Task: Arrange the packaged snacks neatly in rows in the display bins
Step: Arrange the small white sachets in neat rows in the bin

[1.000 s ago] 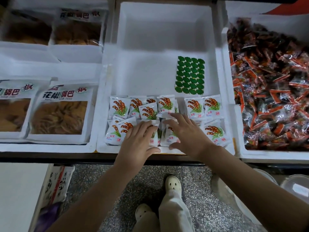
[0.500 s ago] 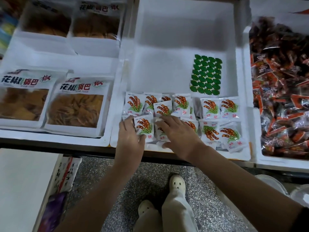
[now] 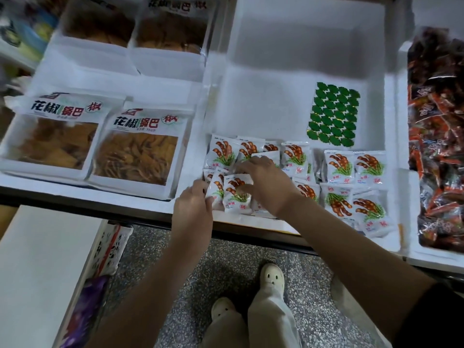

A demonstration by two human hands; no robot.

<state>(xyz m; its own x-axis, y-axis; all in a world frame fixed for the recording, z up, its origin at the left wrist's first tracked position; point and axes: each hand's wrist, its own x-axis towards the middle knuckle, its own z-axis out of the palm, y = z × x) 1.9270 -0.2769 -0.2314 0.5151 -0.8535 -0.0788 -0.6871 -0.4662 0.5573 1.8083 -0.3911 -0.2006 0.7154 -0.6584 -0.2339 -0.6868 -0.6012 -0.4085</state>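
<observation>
Several small white snack packets (image 3: 341,164) printed with brown pods and green leaves lie in two rough rows at the near end of the middle white foam bin (image 3: 296,79). My left hand (image 3: 193,207) pinches the left edge of a tilted packet (image 3: 216,189) at the bin's near left corner. My right hand (image 3: 266,184) lies over the packets beside it, with its fingers on a raised packet (image 3: 237,194) and the row behind. A green leaf-pattern sheet (image 3: 332,114) rests on the bin floor behind the packets.
The left foam bin (image 3: 62,79) holds large bags of golden crisps (image 3: 138,146). The right bin (image 3: 404,156) is piled with dark red-wrapped snacks (image 3: 437,136). A white box (image 3: 37,259) and a printed carton (image 3: 110,247) stand below the counter edge, near my feet (image 3: 272,275).
Both hands shifted left along the near row to the bin's left corner. Two packets there now stand tilted up between my hands. The view moved closer and leftward.
</observation>
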